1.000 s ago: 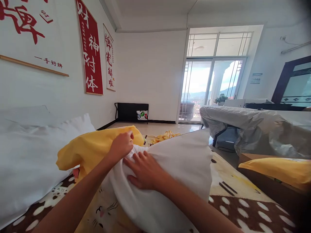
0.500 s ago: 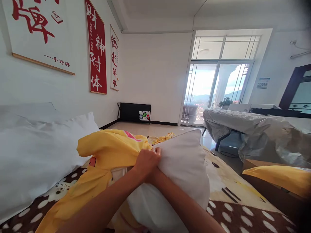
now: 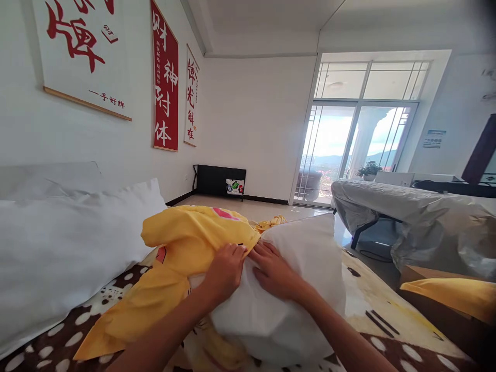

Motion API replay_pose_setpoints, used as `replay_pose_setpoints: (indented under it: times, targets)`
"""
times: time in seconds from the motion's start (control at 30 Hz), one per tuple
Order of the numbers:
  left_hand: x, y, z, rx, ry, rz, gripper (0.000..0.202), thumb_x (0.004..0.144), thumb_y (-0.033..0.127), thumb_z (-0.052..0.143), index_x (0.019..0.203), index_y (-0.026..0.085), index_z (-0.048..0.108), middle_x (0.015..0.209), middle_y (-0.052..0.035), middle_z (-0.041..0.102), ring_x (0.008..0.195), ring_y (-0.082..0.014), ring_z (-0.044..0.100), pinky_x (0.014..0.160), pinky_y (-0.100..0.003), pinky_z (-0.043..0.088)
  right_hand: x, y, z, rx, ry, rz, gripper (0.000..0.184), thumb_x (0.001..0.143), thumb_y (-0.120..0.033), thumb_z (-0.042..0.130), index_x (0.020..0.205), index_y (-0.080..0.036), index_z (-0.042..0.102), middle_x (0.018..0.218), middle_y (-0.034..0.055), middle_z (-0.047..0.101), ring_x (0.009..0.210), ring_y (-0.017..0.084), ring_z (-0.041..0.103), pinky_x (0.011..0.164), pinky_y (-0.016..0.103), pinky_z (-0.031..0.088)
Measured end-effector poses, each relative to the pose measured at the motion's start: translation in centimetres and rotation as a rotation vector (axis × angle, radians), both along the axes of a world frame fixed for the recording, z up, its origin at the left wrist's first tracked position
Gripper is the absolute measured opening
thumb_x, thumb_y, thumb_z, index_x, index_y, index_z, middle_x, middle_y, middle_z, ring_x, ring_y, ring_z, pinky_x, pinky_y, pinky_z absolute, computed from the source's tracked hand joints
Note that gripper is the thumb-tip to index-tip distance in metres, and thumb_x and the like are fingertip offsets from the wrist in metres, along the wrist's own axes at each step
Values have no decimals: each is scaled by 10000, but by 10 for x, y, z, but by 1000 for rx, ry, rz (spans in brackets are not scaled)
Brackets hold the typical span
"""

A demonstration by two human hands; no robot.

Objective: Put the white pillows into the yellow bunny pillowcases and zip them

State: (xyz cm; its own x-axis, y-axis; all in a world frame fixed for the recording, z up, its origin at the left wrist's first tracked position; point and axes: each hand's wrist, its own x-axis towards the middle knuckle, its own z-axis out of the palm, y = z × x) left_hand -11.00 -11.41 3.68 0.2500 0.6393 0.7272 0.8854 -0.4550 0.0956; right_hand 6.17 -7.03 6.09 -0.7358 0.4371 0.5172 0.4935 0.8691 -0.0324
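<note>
A yellow pillowcase [image 3: 194, 232] with pink and printed patches is drawn over one end of a white pillow [image 3: 306, 243] lying on the bed. My left hand [image 3: 227, 271] is closed on the pillowcase's edge, where fabric meets pillow. Flat on the pillow just right of that edge rests my right hand [image 3: 273, 268], its fingers stretched out and thumb apart. Its fingertips touch the pillow beside the opening. How far the pillow reaches inside the case is hidden.
Another white pillow [image 3: 77, 248] lies at the left against the wall. A brown and cream patterned blanket [image 3: 372, 310] covers the bed. At the right stand a cardboard box [image 3: 420, 289] with yellow cloth [image 3: 453, 294] on it and a plastic-covered table [image 3: 387, 199].
My hands were close together, crossed at the pillowcase edge. Now they are apart: the right has moved right and spread onto the pillow, while the left holds the edge. The view has shifted left.
</note>
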Motion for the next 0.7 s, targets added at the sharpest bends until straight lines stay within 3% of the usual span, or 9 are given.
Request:
replay_pose_setpoints:
  times: [0.07,0.13,0.2,0.3,0.37,0.43,0.53,0.6,0.7]
  targets:
    - [10,0,-13,107,4,-102,250,885,98,363,1028,158,560,885,-77,612,822,-201,535,739,-338,467,12,-5,23,-162,89,-49,337,739,-106,420,901,-221,692,983,39,699,991,205,621,941,393,445]
    - [23,-3,-22,213,54,-183,242,837,63,394,956,166,576,819,-65,590,766,-195,509,677,-326,442,8,-9,48,-192,302,-192,300,763,-138,394,801,-212,682,805,22,705,809,190,651,821,355,486]
    - [36,-7,-26,283,122,-239,184,786,69,448,871,167,578,760,-53,565,722,-189,489,640,-326,415,-12,-10,70,-69,430,-230,287,804,-202,420,953,-200,665,928,45,704,899,204,634,857,366,456]
    - [45,-20,-24,344,230,-270,93,772,124,494,810,169,567,726,-44,553,698,-184,491,637,-338,408,-55,-6,85,98,305,-61,437,848,-353,501,1256,-195,521,1227,102,597,1140,227,518,986,402,338]
    - [39,-35,-22,352,263,-261,127,789,140,496,872,166,587,765,-50,579,714,-179,511,675,-341,431,-76,-1,83,50,184,3,411,881,-443,476,1202,-197,551,1090,93,645,1011,206,556,895,350,372]
    - [21,-53,-24,359,260,-268,234,817,147,476,1018,143,596,870,-77,621,802,-187,547,752,-346,460,-84,4,76,-37,110,34,363,924,-474,394,934,-199,631,801,33,650,748,154,544,707,261,371]
    - [-26,-80,-35,525,178,-270,288,848,121,402,1056,131,601,901,-96,625,896,-199,560,787,-346,484,-75,13,67,-27,177,32,450,959,-442,322,655,-193,542,602,-12,542,568,111,416,576,228,272]
    - [-64,-93,-42,647,-40,-121,255,843,109,404,976,194,604,829,-65,580,811,-193,549,715,-345,493,-65,16,66,45,315,-42,434,960,-425,323,635,-197,499,561,-20,493,537,109,378,562,233,244]
    - [-112,-97,-36,647,-483,225,183,818,179,521,980,251,564,890,-45,543,783,-188,545,656,-325,492,-54,17,70,136,502,-179,398,945,-418,336,635,-205,465,529,-23,432,510,113,336,551,245,227]
